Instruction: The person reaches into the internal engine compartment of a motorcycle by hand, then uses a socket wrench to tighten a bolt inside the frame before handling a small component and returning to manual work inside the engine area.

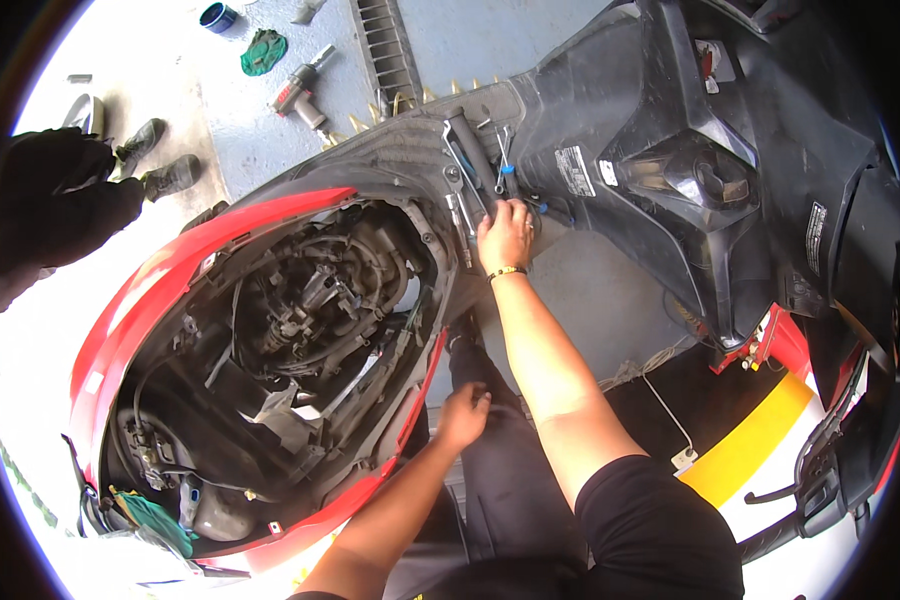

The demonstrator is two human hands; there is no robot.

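The hand tools are lying in a loose group on the scooter's dark footboard (410, 145), with silver wrenches (504, 150) and a thick black bar (473, 150) sitting side by side, and the right hand (507, 235) is resting at their near end. Its fingers are bending down toward the tools, but I cannot tell whether they are grasping one or only touching. The step in hand seems to be picking out or laying down a tool, and the next move probably calls for fingertips separating one piece from its neighbours, since the tools are lying so close that they could be catching on each other. The left hand (467, 415) is hanging loosely curled over the person's leg (510, 470), well apart from the tools; whether anything is inside it, I cannot tell. To the left of the tools, the engine (330, 285) is showing inside the open body, and the red panel (155, 285) is curving around that opening. To the right, the dark front bodywork (660, 190) is rising beside the tools and limiting room on that side. Beyond the footboard, a power wrench (298, 97) and a green cloth (263, 52) are lying on the floor, and another person's shoes (173, 178) are standing farther left.
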